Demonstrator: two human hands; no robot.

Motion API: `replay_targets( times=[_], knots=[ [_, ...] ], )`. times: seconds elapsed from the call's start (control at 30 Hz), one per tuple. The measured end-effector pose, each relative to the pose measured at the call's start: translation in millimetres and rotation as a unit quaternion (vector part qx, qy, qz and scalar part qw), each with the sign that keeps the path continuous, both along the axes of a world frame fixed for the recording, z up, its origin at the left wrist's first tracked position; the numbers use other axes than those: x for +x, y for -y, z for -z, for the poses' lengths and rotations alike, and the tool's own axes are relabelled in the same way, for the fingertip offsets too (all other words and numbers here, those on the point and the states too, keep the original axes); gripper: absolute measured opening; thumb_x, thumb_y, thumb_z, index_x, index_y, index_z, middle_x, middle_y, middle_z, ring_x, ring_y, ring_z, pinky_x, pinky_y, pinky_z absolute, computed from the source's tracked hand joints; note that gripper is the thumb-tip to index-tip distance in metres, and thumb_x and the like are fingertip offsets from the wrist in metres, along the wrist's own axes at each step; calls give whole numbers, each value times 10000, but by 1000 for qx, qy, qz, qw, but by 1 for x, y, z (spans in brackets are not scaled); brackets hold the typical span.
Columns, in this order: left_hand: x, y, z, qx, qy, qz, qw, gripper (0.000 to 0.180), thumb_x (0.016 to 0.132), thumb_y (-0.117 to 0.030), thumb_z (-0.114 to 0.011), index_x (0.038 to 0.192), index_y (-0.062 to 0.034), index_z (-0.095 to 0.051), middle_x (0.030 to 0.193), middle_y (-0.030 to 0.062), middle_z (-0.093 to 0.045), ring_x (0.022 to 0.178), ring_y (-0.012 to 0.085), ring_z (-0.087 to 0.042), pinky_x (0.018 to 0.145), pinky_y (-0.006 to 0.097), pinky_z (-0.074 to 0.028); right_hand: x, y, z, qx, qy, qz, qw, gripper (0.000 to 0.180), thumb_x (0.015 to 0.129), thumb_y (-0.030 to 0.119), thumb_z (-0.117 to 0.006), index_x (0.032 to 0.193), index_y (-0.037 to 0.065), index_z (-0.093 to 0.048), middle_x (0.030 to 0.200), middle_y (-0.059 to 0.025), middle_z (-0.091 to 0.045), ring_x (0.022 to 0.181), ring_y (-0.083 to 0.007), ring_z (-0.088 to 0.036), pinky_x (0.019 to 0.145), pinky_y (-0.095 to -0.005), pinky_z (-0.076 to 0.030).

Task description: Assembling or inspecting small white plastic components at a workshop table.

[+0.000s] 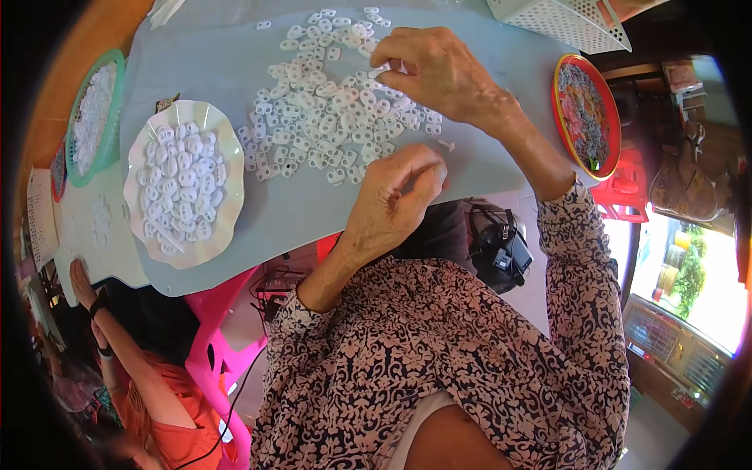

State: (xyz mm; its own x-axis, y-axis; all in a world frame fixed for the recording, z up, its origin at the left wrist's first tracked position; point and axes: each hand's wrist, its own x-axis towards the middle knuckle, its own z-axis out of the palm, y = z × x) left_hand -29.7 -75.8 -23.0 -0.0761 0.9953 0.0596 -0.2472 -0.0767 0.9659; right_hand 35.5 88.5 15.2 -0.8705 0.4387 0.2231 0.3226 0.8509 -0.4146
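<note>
A loose spread of small white plastic pieces with two holes (325, 110) lies across the blue-grey table (501, 157). At the right edge of this spread my right hand (442, 74) reaches down, thumb and forefinger curved with a gap between their tips, close to the pieces. Nearer to me, my left hand (399, 192) is closed just above the table's front edge, its thumb pressed to the curled forefinger. Whatever it may hold is hidden. A small white peg (446, 145) lies on the table just beyond the left hand.
A scalloped white plate (227, 227) heaped with white pieces stands at left; beyond it is a green basket (117, 78). At right sit a red-rimmed tray (617, 133) of small grey parts and a perforated white basket (548, 19). Another person's hand (81, 282) rests at the left table edge.
</note>
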Motion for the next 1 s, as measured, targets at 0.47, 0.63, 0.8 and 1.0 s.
replay_targets(
  times=[0.47, 0.63, 0.8, 1.0],
  knots=[
    [5, -1, -2, 22, -28, -18, 999, 99, 838, -52, -531, 810, 43, -536, 703, 95, -541, 632, 163, -518, 593, 291, -428, -10, 17, 4, -49, 37, -77, 995, 81, 754, 105, -612, 789, 37, -639, 771, -118, -628, 739, -300, -615, 691, -400, -502],
    [2, -1, -4, 11, -58, -4, 998, 91, 843, -46, -525, 814, 41, -532, 716, 96, -545, 645, 160, -517, 596, 285, -431, 4, 11, -9, -90, 8, -13, 996, 97, 729, 113, -623, 725, 16, -621, 694, -124, -621, 643, -288, -600, 617, -376, -481],
    [3, -1, -3, -2, -42, -3, 999, 91, 848, -47, -524, 820, 40, -534, 721, 90, -540, 648, 152, -512, 604, 271, -433, 10, 6, -10, -75, 114, 17, 991, 133, 736, 151, -642, 726, 19, -626, 709, -125, -624, 647, -289, -597, 616, -389, -477],
    [5, 0, 3, 26, -62, -7, 998, 124, 889, -81, -492, 855, -2, -581, 744, -10, -571, 589, 29, -400, 511, 183, -325, -16, 4, 11, -18, -67, -53, 996, 133, 777, 131, -655, 856, 24, -646, 715, -86, -622, 606, -227, -589, 587, -327, -481]
  ],
)
